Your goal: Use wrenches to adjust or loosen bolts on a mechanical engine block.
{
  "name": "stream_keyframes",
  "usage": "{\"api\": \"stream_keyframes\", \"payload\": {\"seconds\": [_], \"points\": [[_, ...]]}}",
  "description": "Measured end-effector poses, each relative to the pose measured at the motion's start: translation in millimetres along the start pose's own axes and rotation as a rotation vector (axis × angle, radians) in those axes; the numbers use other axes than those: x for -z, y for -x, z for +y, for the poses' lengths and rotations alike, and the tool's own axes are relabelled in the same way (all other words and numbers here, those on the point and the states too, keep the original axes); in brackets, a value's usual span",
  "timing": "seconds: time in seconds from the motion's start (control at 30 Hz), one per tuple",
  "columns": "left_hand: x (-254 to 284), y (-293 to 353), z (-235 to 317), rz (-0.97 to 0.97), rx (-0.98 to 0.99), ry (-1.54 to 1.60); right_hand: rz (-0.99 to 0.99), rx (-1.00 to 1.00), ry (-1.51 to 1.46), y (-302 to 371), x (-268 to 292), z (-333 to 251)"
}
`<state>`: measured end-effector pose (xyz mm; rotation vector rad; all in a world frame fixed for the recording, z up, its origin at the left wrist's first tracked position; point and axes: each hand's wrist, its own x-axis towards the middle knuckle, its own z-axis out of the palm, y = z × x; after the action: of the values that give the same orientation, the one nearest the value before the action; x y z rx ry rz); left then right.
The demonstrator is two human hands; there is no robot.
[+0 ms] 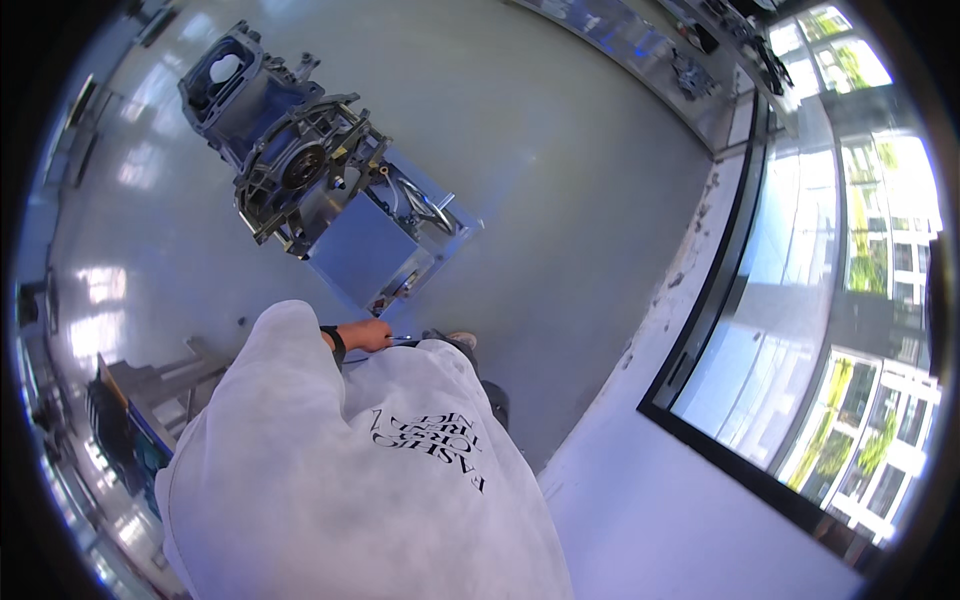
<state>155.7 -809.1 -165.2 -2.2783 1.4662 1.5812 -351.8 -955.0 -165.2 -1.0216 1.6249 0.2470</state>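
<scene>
My left hand, with a dark band at the wrist, is closed in front of my body, just past the white shirt. A thin, shiny metal tool pokes out of its fingers to the right; its exact kind is too small to make out. Ahead of the hand, and apart from it, stands a metal cart with a flat bluish panel. A large grey engine or gearbox casing, with a round dark opening, sits at the cart's far left. My right hand is out of the picture.
A long metal bench with parts on it runs along the far right. The window wall's black frame rises on my right. At the left stands a grey metal frame beside dark equipment.
</scene>
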Motion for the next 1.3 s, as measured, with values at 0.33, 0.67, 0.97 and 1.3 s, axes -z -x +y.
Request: {"api": "stream_keyframes", "payload": {"seconds": [0.33,0.67,0.97,1.3], "points": [[-10,-75,100,0.456,0.351,0.452,-0.138,0.496,0.689,-175,200,-300],[117,-119,241,1.42,0.499,1.694,-0.253,0.895,0.895,-313,140,-696],[278,-104,199,1.958,0.282,2.031,-0.596,0.854,1.109,-230,-46,-843],[416,-137,167,2.226,-0.025,2.255,-1.333,1.074,1.145,-95,-228,-939]]}}
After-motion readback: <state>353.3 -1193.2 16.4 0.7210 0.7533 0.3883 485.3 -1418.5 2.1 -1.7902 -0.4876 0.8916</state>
